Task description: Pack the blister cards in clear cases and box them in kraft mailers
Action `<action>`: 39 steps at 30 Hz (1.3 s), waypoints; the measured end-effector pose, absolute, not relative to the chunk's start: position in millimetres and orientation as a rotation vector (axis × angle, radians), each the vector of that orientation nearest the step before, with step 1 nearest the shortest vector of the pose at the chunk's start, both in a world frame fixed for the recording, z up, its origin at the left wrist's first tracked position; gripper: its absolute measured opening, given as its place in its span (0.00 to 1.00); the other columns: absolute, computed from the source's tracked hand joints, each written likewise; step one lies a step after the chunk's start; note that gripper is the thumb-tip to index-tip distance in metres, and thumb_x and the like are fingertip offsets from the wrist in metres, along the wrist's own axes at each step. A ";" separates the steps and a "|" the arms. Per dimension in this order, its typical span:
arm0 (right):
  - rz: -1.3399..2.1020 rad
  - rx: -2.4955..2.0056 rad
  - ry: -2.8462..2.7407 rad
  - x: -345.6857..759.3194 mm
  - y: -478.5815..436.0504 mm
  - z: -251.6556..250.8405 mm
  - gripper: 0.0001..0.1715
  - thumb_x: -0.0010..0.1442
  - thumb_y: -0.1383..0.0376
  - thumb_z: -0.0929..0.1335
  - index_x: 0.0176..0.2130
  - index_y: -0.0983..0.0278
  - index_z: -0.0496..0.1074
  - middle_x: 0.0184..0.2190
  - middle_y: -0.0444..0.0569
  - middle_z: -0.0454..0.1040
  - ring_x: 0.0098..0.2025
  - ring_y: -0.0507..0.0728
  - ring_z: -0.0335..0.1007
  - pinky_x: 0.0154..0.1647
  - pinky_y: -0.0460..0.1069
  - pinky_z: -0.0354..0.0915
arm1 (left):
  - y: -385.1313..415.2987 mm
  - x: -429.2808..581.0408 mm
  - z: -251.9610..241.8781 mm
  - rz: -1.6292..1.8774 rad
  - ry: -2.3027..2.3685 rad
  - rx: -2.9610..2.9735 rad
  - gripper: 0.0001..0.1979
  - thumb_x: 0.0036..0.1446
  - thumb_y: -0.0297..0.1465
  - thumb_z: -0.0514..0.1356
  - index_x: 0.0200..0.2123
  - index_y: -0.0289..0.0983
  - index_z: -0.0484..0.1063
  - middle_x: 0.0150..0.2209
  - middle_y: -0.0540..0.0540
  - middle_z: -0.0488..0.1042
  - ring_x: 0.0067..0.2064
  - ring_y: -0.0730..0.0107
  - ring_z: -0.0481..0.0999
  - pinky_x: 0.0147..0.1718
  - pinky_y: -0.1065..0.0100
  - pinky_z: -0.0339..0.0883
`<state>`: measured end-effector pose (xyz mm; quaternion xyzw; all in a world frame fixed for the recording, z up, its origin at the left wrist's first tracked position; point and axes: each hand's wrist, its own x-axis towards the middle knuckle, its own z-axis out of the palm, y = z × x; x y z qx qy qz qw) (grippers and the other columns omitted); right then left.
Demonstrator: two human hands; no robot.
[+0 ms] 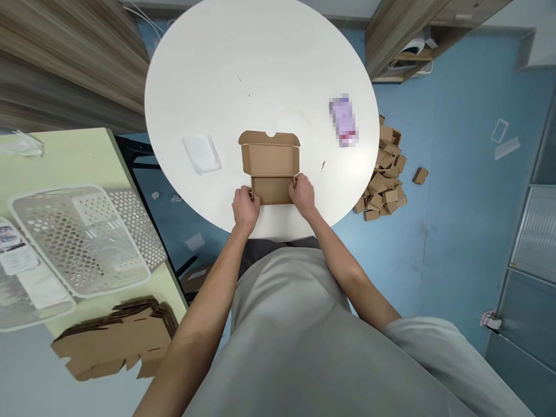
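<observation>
A brown cardboard box [273, 190] lies partly folded near the front edge of the round white table. Its lid panel [270, 160] is flipped up and away from me, with side flaps and a notched front flap spread out. My left hand [246, 208] grips the box's left side wall, fingers curled over it. On the opposite side wall, my right hand [303, 194] is closed with thumb and fingers pinching the cardboard. The fingertips of both hands are partly hidden by the box walls.
On the round table [260, 63] are a white packet [202, 154] and a pixelated purple item [344, 120]. Small folded boxes [384, 179] are heaped on the floor at right. A side table at left holds plastic baskets [87, 243] and flat cardboard blanks [121, 339].
</observation>
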<state>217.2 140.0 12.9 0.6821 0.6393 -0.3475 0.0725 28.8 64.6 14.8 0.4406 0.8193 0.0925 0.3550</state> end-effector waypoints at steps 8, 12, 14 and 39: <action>-0.994 2.043 1.787 230.5 122.2 17.9 0.05 0.75 0.65 0.62 0.46 0.59 0.69 0.43 0.57 0.80 0.44 0.69 0.80 0.45 0.59 0.73 | 56.5 37.6 15.5 0.239 2.124 1.160 0.09 0.72 0.30 0.57 0.51 0.39 0.73 0.52 0.37 0.75 0.48 0.53 0.81 0.51 0.56 0.72; -0.925 2.024 1.823 227.8 125.5 14.1 0.07 0.74 0.68 0.62 0.44 0.59 0.68 0.40 0.57 0.80 0.42 0.69 0.79 0.44 0.58 0.71 | 60.4 41.9 13.2 0.213 2.116 1.203 0.09 0.71 0.26 0.55 0.51 0.38 0.72 0.54 0.35 0.73 0.50 0.51 0.80 0.50 0.56 0.72; -0.905 2.025 1.832 226.1 127.9 12.7 0.07 0.74 0.68 0.62 0.44 0.59 0.68 0.39 0.56 0.79 0.41 0.68 0.79 0.43 0.58 0.70 | 63.0 42.1 11.5 0.206 2.117 1.213 0.10 0.70 0.26 0.56 0.51 0.37 0.72 0.54 0.34 0.73 0.50 0.50 0.80 0.50 0.55 0.72; -0.829 2.032 1.778 220.7 123.9 23.8 0.11 0.78 0.64 0.61 0.50 0.64 0.71 0.45 0.59 0.79 0.44 0.66 0.78 0.41 0.53 0.66 | 160.7 -89.3 -16.2 0.231 2.461 1.064 0.37 0.53 0.35 0.77 0.61 0.33 0.67 0.67 0.25 0.65 0.73 0.28 0.64 0.73 0.34 0.61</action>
